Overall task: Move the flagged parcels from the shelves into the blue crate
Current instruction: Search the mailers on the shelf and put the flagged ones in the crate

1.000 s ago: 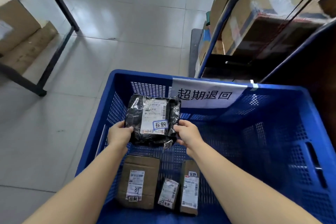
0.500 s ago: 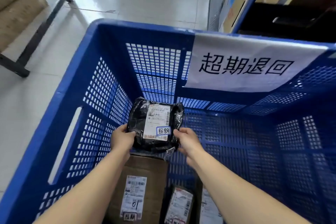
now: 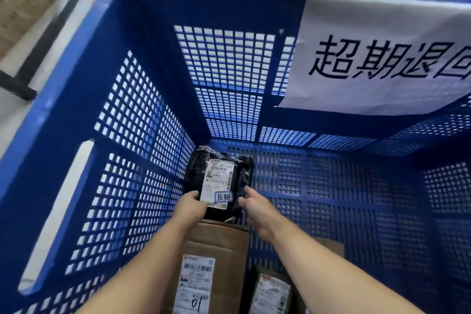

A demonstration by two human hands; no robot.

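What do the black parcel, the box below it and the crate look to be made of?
Black parcel: glossy plastic film, wrinkled with bright glints, probably a poly mailer.
Brown box: matte corrugated cardboard by its flat tan face, with a paper label.
Blue crate: rigid moulded plastic, smooth slightly shiny rim, grid-perforated walls.

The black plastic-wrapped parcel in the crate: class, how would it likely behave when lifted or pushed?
The black plastic-wrapped parcel probably flexes somewhat: its film wrinkles. The glossy wrap may feel slippery. Flat, it should slide rather than roll on the blue crate floor.
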